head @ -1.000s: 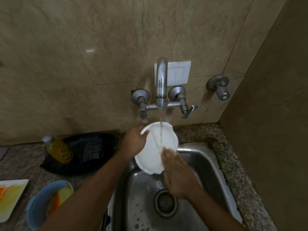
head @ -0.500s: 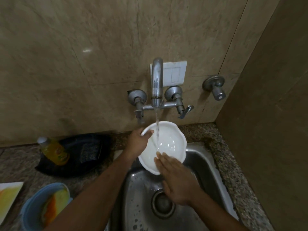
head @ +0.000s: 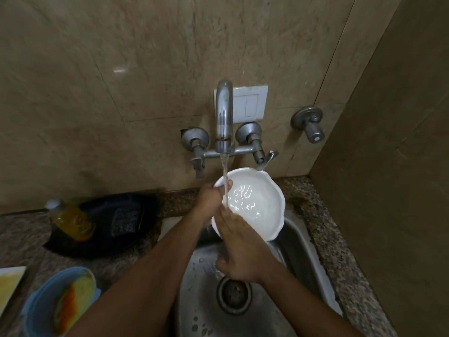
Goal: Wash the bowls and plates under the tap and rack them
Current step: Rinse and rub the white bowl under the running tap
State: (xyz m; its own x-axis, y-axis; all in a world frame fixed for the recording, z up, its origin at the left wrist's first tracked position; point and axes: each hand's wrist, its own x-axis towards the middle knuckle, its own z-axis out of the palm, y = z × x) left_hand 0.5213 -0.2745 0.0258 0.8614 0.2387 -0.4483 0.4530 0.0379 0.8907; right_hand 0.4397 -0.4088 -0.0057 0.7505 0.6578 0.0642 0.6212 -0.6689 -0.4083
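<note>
Left hand fingers: the left hand [head: 211, 195] grips the white bowl [head: 255, 205] at its 9 o'clock rim, thumb hooked over the edge into the inside, the other fingers hidden behind the wall.
Right hand fingers: the right hand [head: 239, 246] lies flat, fingers straight and close together, their tips pressed on the bowl's inner wall near its 7 o'clock rim; it holds nothing.
Bowl: glossy white, round with a wavy scalloped rim, tilted so its hollow faces the camera; wet, with rippled highlights inside. It is held above the far end of the sink, between the two hands.
Water: a thin stream falls from the tap [head: 224, 117] and lands at the bowl's 9 o'clock side, just beside the left thumb and the right fingertips.
Tap: dull metal spout with two valve knobs, fixed to the beige stone-patterned wall.
Sink: the steel sink [head: 301, 242] is spotted with drops, its round drain [head: 234, 296] below the right wrist.
Table: speckled granite table [head: 315, 215]; at 9 o'clock from the bowl lie a dark pan [head: 116, 217] and a yellow bottle [head: 70, 220], and at 7 o'clock a soiled blue bowl [head: 60, 305].
</note>
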